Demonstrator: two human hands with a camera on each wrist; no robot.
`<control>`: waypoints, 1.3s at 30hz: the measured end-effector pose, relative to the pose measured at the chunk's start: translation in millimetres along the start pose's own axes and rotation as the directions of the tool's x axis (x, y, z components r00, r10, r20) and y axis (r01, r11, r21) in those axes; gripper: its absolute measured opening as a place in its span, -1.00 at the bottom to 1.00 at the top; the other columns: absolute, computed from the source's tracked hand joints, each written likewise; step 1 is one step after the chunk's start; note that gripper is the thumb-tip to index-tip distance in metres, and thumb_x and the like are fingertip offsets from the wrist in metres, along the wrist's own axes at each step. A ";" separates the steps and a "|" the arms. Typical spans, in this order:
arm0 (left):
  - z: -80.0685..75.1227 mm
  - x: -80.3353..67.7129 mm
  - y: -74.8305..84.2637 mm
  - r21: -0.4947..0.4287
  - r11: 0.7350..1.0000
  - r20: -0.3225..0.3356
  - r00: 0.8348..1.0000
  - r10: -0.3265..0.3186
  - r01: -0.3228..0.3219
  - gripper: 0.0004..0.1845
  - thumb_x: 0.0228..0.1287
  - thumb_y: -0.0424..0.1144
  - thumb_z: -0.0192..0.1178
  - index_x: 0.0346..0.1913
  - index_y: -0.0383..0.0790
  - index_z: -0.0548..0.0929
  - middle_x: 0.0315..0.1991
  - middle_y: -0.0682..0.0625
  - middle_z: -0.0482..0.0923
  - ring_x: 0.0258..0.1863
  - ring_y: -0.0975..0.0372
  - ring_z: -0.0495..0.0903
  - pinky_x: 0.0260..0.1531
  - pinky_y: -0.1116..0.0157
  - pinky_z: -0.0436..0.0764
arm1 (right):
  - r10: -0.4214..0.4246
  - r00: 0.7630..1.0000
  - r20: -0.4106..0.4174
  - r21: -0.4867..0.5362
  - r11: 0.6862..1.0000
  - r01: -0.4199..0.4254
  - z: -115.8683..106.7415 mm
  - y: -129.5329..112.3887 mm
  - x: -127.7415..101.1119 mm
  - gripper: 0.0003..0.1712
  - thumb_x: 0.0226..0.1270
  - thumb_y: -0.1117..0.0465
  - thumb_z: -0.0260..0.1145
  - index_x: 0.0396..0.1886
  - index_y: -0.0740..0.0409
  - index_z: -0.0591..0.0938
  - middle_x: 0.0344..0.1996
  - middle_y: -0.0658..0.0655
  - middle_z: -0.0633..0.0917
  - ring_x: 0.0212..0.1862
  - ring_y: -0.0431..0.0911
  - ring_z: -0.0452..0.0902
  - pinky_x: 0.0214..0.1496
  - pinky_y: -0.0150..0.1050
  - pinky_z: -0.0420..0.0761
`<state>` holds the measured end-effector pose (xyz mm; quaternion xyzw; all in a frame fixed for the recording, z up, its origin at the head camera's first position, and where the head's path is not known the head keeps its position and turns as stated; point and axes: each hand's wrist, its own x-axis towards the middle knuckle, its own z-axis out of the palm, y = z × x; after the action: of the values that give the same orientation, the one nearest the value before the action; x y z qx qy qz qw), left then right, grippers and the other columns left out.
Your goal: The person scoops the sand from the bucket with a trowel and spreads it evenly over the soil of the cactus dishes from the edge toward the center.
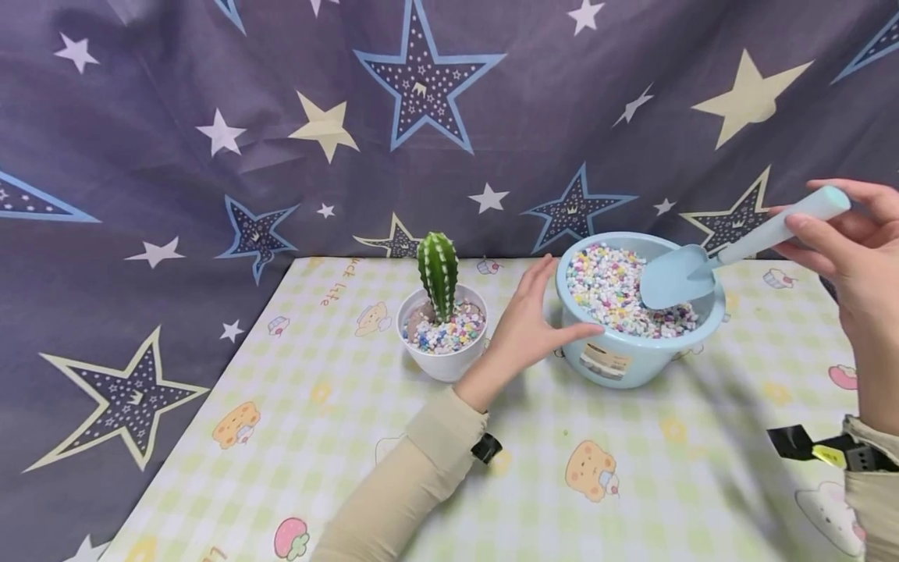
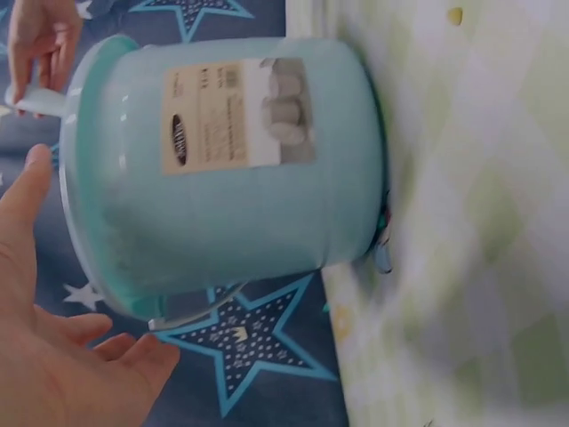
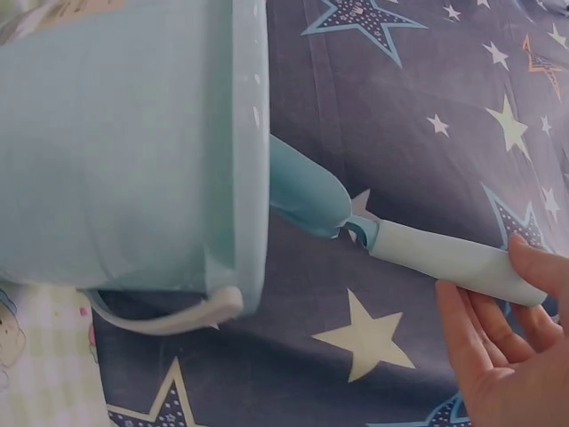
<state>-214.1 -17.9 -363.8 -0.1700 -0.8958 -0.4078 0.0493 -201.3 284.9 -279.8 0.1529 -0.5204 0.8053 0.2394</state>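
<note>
A light blue bucket with a label on its side stands on the table, filled with small multicoloured pebbles. My right hand holds the pale handle of a blue toy shovel between thumb and fingers. The shovel slants down into the bucket, its blade tip at the pebbles. To the bucket's left is my left hand, fingers spread and thumb tip right at the rim. In the left wrist view the left hand shows its thumb and fingers apart beside the bucket's rim.
A white pot holding a green cactus and coloured pebbles stands just left of my left hand. The checked tablecloth covers the table. Behind it hangs a dark star-patterned cloth. The bucket's handle hangs at its side.
</note>
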 end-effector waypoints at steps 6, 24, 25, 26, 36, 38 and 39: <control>11.2 0.2 -0.7 -0.018 1.000 0.000 1.000 -0.018 0.018 0.21 0.00 0.24 0.47 0.61 0.01 -0.02 0.63 0.17 -0.12 0.59 0.18 0.06 0.53 0.10 0.25 | -0.009 1.000 -0.018 -0.086 0.996 0.008 -7.9 -4.7 3.0 -0.55 0.23 0.62 0.26 0.12 0.37 0.60 -0.31 0.09 0.83 -0.23 -0.19 0.79 -0.31 -0.47 0.72; -3.1 2.6 15.0 0.293 0.956 0.113 0.991 -0.068 0.032 0.20 0.04 0.47 0.28 0.61 -0.07 0.01 0.64 0.16 -0.10 0.59 0.22 0.05 0.35 0.08 0.50 | 0.087 0.981 0.175 -0.098 0.993 -0.071 -22.1 0.0 17.6 -0.51 0.35 0.55 0.17 0.27 0.33 0.53 -0.22 0.10 0.83 -0.19 -0.19 0.79 -0.25 -0.43 0.73; -3.9 3.2 15.4 0.301 0.953 0.113 0.991 -0.067 0.030 0.21 0.03 0.47 0.27 0.61 -0.07 0.02 0.63 0.16 -0.09 0.59 0.21 0.06 0.36 0.09 0.50 | 0.092 0.979 0.182 -0.104 0.992 -0.074 -22.3 1.1 18.7 -0.51 0.35 0.54 0.17 0.28 0.34 0.52 -0.22 0.10 0.83 -0.19 -0.19 0.79 -0.24 -0.42 0.73; -4.8 3.5 15.7 0.303 0.952 0.113 0.991 -0.069 0.031 0.21 0.03 0.48 0.27 0.60 -0.07 0.02 0.63 0.16 -0.08 0.59 0.22 0.06 0.36 0.09 0.49 | 0.096 0.977 0.190 -0.103 0.992 -0.078 -22.1 2.4 20.1 -0.50 0.35 0.54 0.17 0.29 0.35 0.51 -0.21 0.11 0.83 -0.19 -0.18 0.79 -0.24 -0.41 0.73; -6.5 5.3 15.7 0.368 0.930 0.070 0.997 -0.044 0.016 0.22 -0.05 0.53 0.28 0.58 -0.07 0.11 0.60 0.15 0.05 0.56 0.23 0.14 0.37 0.16 0.48 | 0.224 0.961 0.165 -0.036 0.975 -0.221 -32.5 17.6 24.5 -0.56 0.38 0.54 0.15 0.22 0.30 0.56 -0.23 0.17 0.82 -0.19 -0.11 0.80 -0.26 -0.30 0.78; -6.3 5.3 16.2 0.380 0.925 0.068 0.997 -0.045 0.016 0.23 -0.08 0.54 0.28 0.58 -0.06 0.13 0.60 0.16 0.06 0.56 0.25 0.14 0.37 0.16 0.49 | 0.263 0.954 0.148 -0.018 0.965 -0.263 -36.3 21.6 22.1 -0.58 0.39 0.54 0.14 0.19 0.27 0.58 -0.24 0.17 0.82 -0.18 -0.11 0.79 -0.26 -0.28 0.79; -6.2 5.2 16.3 0.383 0.924 0.067 0.997 -0.044 0.015 0.23 -0.08 0.55 0.27 0.57 -0.06 0.14 0.60 0.16 0.07 0.56 0.25 0.14 0.36 0.16 0.50 | 0.277 0.951 0.136 -0.002 0.960 -0.280 -38.0 23.3 20.8 -0.59 0.39 0.54 0.13 0.18 0.27 0.59 -0.24 0.18 0.82 -0.19 -0.10 0.80 -0.26 -0.27 0.79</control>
<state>-213.7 -11.2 -346.8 -0.1587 -0.9617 -0.2194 0.0419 -231.4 316.2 -303.0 0.1343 -0.5449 0.8232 0.0864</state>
